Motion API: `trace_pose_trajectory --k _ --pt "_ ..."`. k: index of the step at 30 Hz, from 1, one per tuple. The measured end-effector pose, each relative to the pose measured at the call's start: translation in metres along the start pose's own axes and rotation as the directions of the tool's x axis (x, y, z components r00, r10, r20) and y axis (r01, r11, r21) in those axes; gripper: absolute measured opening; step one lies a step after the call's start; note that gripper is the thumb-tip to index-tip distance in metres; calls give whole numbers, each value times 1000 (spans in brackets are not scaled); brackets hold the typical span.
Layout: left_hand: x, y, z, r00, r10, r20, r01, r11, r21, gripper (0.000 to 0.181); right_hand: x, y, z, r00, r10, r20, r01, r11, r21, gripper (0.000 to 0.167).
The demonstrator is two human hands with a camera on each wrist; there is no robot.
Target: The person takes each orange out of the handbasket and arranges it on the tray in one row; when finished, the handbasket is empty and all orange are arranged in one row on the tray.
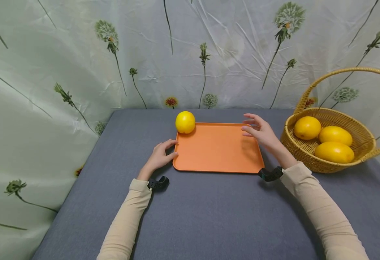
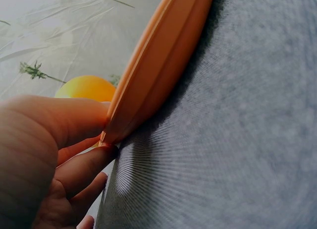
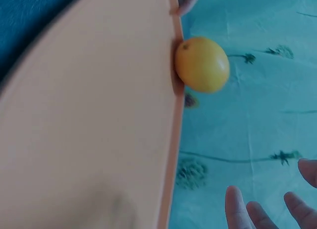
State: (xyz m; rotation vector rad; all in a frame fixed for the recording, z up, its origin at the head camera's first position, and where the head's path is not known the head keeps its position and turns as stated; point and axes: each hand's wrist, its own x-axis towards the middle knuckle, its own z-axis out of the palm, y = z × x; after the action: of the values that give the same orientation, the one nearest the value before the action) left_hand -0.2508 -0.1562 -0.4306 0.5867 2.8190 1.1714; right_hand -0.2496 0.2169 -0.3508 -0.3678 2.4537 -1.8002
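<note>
An orange rectangular tray (image 1: 219, 148) lies flat on the grey cloth. At its far left corner sits a yellow fruit (image 1: 185, 122) that looks like a lemon, rounded from this side; it shows in the right wrist view too. My left hand (image 1: 160, 156) is at the tray's left edge. In the left wrist view the thumb and fingers pinch the tray's rim (image 2: 158, 55). Over the tray's far right corner hovers my right hand (image 1: 260, 133), fingers spread and loosely bent, holding nothing.
On the right stands a wicker basket (image 1: 302, 153) with a tall arched handle. Three yellow lemons (image 1: 334, 152) lie inside it, close to my right forearm. Behind the table hangs a pale curtain (image 1: 183, 72) printed with dandelions.
</note>
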Motion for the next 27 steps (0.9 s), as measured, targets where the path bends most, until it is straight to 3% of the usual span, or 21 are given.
trace_pose_trajectory --k 8,13,27 --pt "-1 0 0 1000 0 -2 0 1000 -6 49 -12 -3 -29 994 -75 -76 82 993 85 47" --pt "-1 -1 0 1000 -6 -1 6 1000 2 48 -19 -6 -45 989 -106 -103 124 974 190 44" --pt "0 0 0 1000 -6 1 6 1000 7 48 -35 -7 -89 975 -82 -208 135 956 259 38"
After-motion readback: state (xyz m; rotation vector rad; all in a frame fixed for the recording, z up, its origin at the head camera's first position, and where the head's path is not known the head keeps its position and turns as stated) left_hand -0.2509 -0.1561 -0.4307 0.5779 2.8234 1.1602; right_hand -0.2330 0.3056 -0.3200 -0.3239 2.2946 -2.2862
